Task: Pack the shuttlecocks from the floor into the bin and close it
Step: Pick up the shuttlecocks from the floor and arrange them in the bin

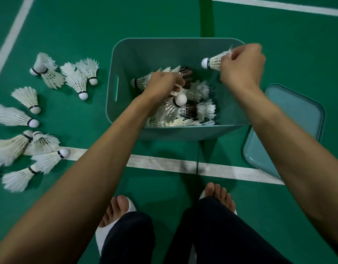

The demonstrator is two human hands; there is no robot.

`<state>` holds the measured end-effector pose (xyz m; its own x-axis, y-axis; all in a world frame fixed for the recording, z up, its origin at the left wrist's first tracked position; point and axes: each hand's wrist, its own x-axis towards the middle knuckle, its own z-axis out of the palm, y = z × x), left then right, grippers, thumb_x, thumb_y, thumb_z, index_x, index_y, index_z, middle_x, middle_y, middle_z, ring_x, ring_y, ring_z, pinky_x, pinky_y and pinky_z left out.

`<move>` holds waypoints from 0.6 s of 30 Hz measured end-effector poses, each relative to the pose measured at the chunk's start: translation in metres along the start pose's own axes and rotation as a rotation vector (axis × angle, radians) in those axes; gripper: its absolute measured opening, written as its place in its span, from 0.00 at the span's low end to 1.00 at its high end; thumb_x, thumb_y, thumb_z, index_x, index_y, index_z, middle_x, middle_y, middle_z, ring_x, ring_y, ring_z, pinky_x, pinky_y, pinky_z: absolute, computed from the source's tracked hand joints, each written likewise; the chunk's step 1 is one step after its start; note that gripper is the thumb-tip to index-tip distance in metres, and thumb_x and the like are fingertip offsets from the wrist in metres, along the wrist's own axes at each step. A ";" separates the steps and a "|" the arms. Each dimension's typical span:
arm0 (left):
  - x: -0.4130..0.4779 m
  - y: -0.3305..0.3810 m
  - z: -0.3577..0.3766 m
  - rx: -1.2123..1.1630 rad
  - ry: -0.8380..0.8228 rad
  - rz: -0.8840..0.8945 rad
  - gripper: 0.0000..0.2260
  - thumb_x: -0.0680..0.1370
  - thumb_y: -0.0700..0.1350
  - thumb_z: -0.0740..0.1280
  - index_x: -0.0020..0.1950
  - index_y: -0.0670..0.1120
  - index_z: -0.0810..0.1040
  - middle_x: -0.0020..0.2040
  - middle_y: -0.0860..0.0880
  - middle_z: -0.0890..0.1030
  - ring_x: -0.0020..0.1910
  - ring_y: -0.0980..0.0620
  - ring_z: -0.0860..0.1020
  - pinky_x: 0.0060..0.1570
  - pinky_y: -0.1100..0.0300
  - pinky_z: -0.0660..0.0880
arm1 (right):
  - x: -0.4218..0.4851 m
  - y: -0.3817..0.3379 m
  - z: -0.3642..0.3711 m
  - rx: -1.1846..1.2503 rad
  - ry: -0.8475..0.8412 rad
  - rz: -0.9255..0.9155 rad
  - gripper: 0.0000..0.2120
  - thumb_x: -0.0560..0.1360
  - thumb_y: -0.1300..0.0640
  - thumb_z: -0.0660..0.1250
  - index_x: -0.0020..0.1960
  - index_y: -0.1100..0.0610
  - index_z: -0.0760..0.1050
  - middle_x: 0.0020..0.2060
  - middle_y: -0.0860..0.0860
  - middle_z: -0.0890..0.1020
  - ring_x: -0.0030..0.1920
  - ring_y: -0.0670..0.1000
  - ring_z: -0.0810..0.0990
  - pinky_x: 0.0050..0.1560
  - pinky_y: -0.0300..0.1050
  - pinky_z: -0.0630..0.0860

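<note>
A teal bin (pixel 124 60) stands open on the green court floor, with several white shuttlecocks piled inside (pixel 196 103). My left hand (pixel 162 83) reaches down into the bin, its fingers curled round a shuttlecock (pixel 176 105) with the cork pointing up. My right hand (pixel 240 65) hovers over the bin's right rim and pinches another shuttlecock (pixel 213 61) by its feathers, cork to the left. Several more shuttlecocks (pixel 77 80) lie scattered on the floor to the left of the bin.
The bin's teal lid (pixel 293 119) lies flat on the floor to the right of the bin. White court lines (pixel 164 164) cross the floor. A green post (pixel 207 18) rises behind the bin. My feet in white sandals (pixel 115 216) stand in front.
</note>
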<state>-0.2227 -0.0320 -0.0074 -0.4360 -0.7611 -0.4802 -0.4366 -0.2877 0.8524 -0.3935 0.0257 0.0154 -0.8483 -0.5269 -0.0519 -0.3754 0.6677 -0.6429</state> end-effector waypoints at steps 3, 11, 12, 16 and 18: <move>-0.002 -0.003 -0.007 -0.032 -0.059 -0.083 0.12 0.70 0.31 0.59 0.44 0.38 0.81 0.52 0.45 0.83 0.53 0.50 0.79 0.50 0.55 0.74 | -0.005 -0.001 0.006 -0.251 -0.013 -0.111 0.08 0.78 0.58 0.64 0.50 0.59 0.81 0.44 0.56 0.79 0.42 0.60 0.74 0.43 0.47 0.69; -0.003 -0.007 -0.011 0.023 -0.099 -0.084 0.14 0.76 0.30 0.60 0.48 0.40 0.85 0.32 0.51 0.82 0.32 0.58 0.72 0.28 0.67 0.67 | 0.014 -0.005 0.051 0.311 -0.417 0.379 0.04 0.78 0.67 0.66 0.53 0.63 0.74 0.42 0.56 0.80 0.22 0.48 0.78 0.22 0.36 0.66; -0.001 -0.009 -0.013 0.062 -0.123 -0.063 0.15 0.74 0.29 0.61 0.49 0.41 0.86 0.39 0.51 0.85 0.37 0.59 0.75 0.33 0.66 0.70 | 0.016 -0.006 0.053 0.341 -0.445 0.401 0.05 0.78 0.67 0.66 0.53 0.63 0.73 0.42 0.56 0.80 0.22 0.47 0.76 0.22 0.36 0.66; 0.002 -0.013 -0.016 0.208 -0.253 -0.014 0.16 0.69 0.30 0.72 0.50 0.47 0.88 0.59 0.52 0.82 0.60 0.55 0.77 0.58 0.61 0.73 | 0.027 -0.008 0.056 0.367 -0.507 0.447 0.03 0.79 0.66 0.64 0.50 0.59 0.73 0.43 0.55 0.79 0.19 0.46 0.76 0.22 0.33 0.66; 0.002 -0.013 -0.014 0.294 -0.273 -0.019 0.15 0.67 0.32 0.78 0.51 0.46 0.88 0.56 0.51 0.83 0.55 0.57 0.78 0.51 0.64 0.74 | 0.027 -0.007 0.055 0.390 -0.554 0.484 0.04 0.79 0.64 0.64 0.53 0.58 0.73 0.46 0.55 0.79 0.20 0.46 0.77 0.22 0.34 0.68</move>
<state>-0.2070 -0.0381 -0.0164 -0.6013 -0.5637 -0.5663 -0.6361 -0.0912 0.7662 -0.3930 -0.0222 -0.0236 -0.5382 -0.4786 -0.6938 0.2263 0.7109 -0.6659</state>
